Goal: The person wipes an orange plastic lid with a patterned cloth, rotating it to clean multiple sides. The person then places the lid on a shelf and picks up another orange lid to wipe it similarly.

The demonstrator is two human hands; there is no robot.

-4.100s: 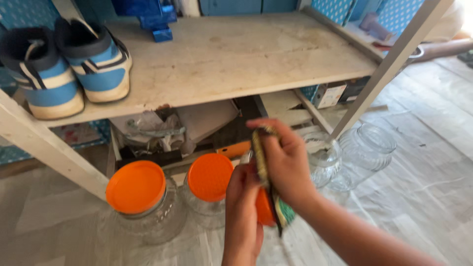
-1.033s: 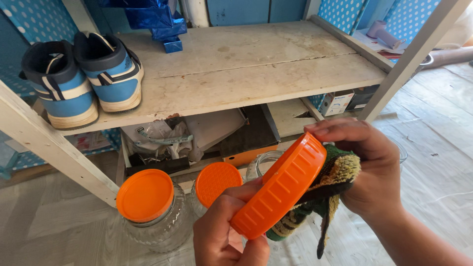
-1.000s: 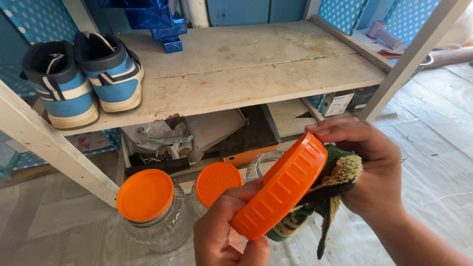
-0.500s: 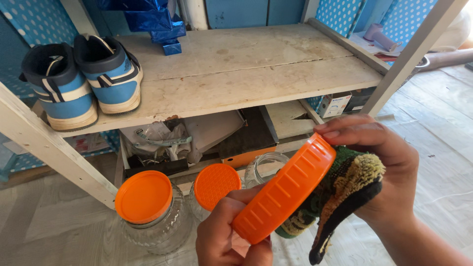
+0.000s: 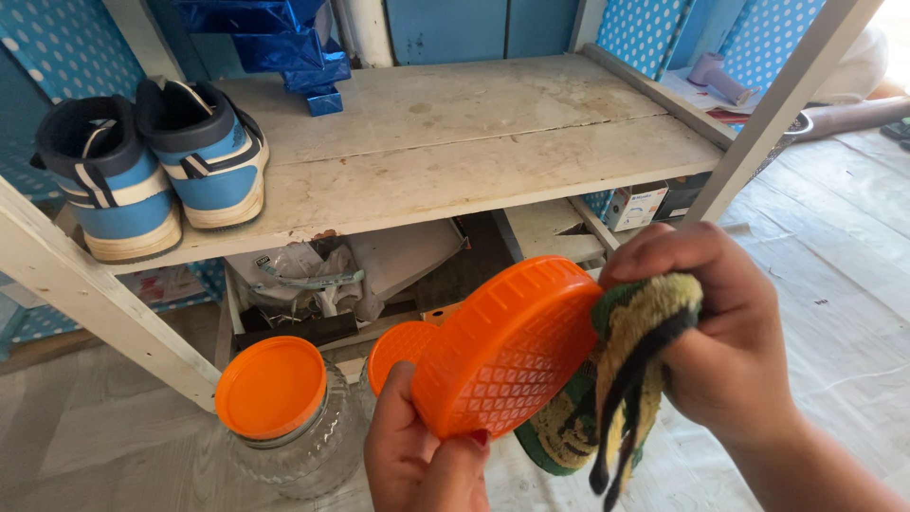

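While our left hand (image 5: 427, 460) pinches the orange lid (image 5: 507, 346) near us, our right hand (image 5: 720, 346) grips the cloth (image 5: 626, 365) against its rim; wiping looks unfinished, two capped jars (image 5: 280, 427) wait left.

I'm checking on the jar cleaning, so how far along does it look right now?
Done: two glass jars on the floor have orange lids on, one clear in view, one half hidden. In hand: the left hand holds a loose orange lid while the right hand presses a cloth to it. Left: this lid isn't on a jar yet.
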